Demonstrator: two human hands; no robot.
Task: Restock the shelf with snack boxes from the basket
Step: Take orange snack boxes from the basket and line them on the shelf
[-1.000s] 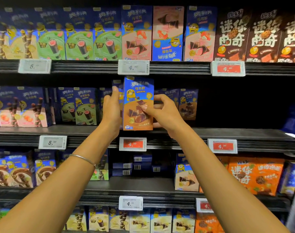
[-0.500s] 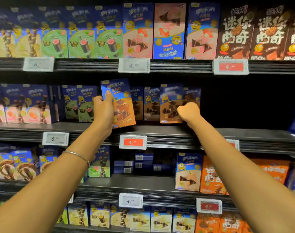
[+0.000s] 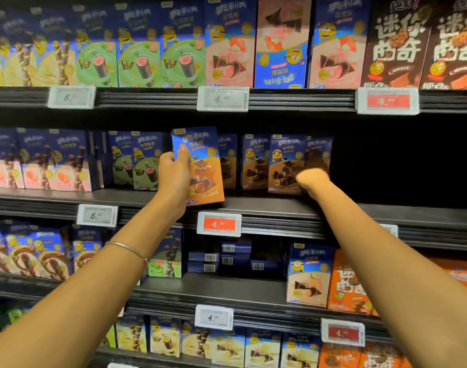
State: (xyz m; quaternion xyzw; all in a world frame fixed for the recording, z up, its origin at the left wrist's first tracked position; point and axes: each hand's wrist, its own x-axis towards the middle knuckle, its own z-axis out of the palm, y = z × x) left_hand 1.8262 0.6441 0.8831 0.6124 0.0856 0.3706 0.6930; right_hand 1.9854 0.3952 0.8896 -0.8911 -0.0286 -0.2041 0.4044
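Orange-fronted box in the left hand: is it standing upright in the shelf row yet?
No, the left hand grips the orange-fronted box tilted, out in front of the row of matching boxes.

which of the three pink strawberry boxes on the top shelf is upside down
The middle pink box. Its blue logo panel sits at the bottom with the lettering inverted, while its left neighbour and right neighbour have the blue panel on top.

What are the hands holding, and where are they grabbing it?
The left hand grips the blue-and-orange snack box by its left edge, thumb on its front. The right hand has its fingers hidden among shelved boxes, so I cannot tell.
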